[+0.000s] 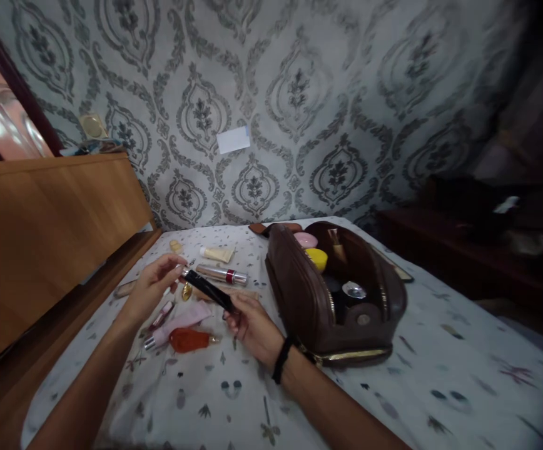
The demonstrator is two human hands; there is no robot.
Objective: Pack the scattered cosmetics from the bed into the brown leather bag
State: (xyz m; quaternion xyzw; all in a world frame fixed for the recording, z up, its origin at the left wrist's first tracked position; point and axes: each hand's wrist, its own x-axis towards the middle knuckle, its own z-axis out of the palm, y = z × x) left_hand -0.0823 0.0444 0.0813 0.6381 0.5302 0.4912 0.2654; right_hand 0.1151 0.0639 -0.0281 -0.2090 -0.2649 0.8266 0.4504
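Black tube (208,290) held over printed cloth (234,415), between left hand (152,284) and right hand (258,330); long axis slanted, from far left end to near right end. Far end pinched by left fingertips, near end gripped between right thumb and fingers. Open brown bag (294,294) set to the right, right hand nearer; orange bottle (189,340) left lying below the tube.

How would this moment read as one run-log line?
right hand: holds slim black item by one end | left hand: at its other end | brown bag: open, yellow item inside | orange bottle: on patterned cloth
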